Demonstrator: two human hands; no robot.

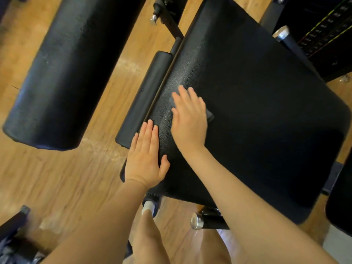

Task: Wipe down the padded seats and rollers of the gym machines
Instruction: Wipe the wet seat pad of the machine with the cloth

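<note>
The right hand [188, 119] lies flat on the padded seat [257, 115], fingers straight and spread, pressing a dark cloth [209, 116] against the black textured vinyl. Only a corner of that cloth shows, poking out from under the hand on its right side; the rest is hidden beneath the palm. The grip here is open-fingered, a press rather than a pinch. The left hand [145, 157] rests just beside it, nearer the body, flat on the seat's left edge with fingers straight and close together and the thumb spread onto the top surface; it holds nothing.

One large seat pad fills the middle and right of the view. A narrow small pad [144, 98] runs alongside its left edge, parted from it by a thin gap. One thick roller [62, 73] lies well apart to the left, above the wooden floor [66, 178]. Three metal-capped bar ends show: one at the top [153, 20], one at the upper right [282, 33], one at the bottom [197, 221] below the seat.
</note>
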